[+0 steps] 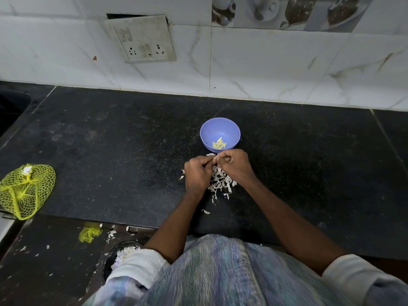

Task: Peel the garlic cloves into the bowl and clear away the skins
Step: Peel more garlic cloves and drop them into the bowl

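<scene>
Head view. Black stone counter [110, 140], white tiled wall behind with a switch-and-socket plate [141, 38]. Blue bowl [220, 134] mid-counter; a few peeled garlic cloves [219, 144] lying at its bottom, toward the near side. Just in front of the bowl, both hands close together above a heap of white skins [220, 182]. Left hand [198, 173]: fingers curled inward, tips pinched on a small pale piece, probably a clove [214, 161], mostly hidden between the two hands. Right hand [235, 165]: fingers likewise curled, thumb and fingertips meeting the same piece from the other side. Whether skin still on that piece: cannot tell. Stray skin flakes [205, 211] nearer the counter's front edge, apart from the heap.

Far left, at the counter edge: yellow net bag [25, 191], slack, something white near its knotted top. Below the counter, on the dark floor: scrap of yellow netting [89, 234], scattered white flakes, and a dark round bin [120, 253] with skins inside, partly hidden by the left sleeve [136, 263].
</scene>
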